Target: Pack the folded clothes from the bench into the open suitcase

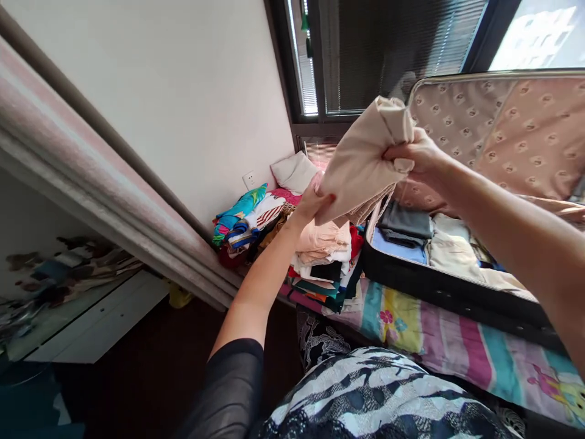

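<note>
A folded cream-coloured garment (pixel 361 161) is held up in the air between both of my hands. My left hand (pixel 313 204) grips its lower left edge, fingers curled over the cloth. My right hand (pixel 418 157) pinches its upper right corner. Below the garment sits a stack of folded clothes (pixel 322 262) on the bed. To the right an open suitcase (pixel 457 292) lies on the bed with folded clothes inside it and its patterned lid (pixel 512 134) standing up.
A striped, colourful bedsheet (pixel 439 338) covers the bed. More bright clothes (pixel 242 216) and a white pillow (pixel 295 172) lie against the wall. A window with blinds (pixel 388 55) is behind. A mirrored wardrobe door (pixel 68 274) stands at left.
</note>
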Action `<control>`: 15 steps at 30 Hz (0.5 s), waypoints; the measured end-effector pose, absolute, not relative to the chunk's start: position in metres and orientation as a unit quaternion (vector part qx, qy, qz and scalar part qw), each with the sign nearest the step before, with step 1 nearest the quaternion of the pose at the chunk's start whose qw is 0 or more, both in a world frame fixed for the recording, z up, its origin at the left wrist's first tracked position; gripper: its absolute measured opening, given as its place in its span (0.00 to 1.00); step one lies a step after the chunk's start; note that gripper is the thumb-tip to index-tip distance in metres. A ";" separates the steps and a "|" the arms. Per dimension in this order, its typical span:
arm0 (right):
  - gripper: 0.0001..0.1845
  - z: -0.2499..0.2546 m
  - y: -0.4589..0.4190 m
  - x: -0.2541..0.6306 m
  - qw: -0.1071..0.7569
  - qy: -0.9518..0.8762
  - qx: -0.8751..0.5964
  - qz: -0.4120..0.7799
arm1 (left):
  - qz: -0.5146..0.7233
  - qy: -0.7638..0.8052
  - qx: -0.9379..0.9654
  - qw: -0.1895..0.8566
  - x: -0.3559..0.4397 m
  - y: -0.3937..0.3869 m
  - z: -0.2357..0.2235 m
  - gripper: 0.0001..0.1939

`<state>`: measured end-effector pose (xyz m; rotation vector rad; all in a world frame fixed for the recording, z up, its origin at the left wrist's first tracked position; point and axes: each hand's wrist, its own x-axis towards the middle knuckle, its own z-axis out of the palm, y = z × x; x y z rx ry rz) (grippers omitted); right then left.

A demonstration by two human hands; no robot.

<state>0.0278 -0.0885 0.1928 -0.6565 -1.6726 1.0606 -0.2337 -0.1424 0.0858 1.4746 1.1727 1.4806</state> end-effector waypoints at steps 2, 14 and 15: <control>0.12 0.217 -0.107 0.057 0.530 -0.662 -0.258 0.462 | 0.531 0.426 0.581 0.445 -0.214 -0.132 0.089 0.50; 0.15 0.192 -0.148 0.269 0.666 -0.488 -0.359 0.435 | 0.396 0.222 0.454 0.766 0.003 -0.080 0.029 0.27; 0.15 0.182 -0.151 0.294 0.667 -0.472 -0.391 0.425 | 0.386 0.221 0.452 0.774 0.025 -0.077 0.028 0.26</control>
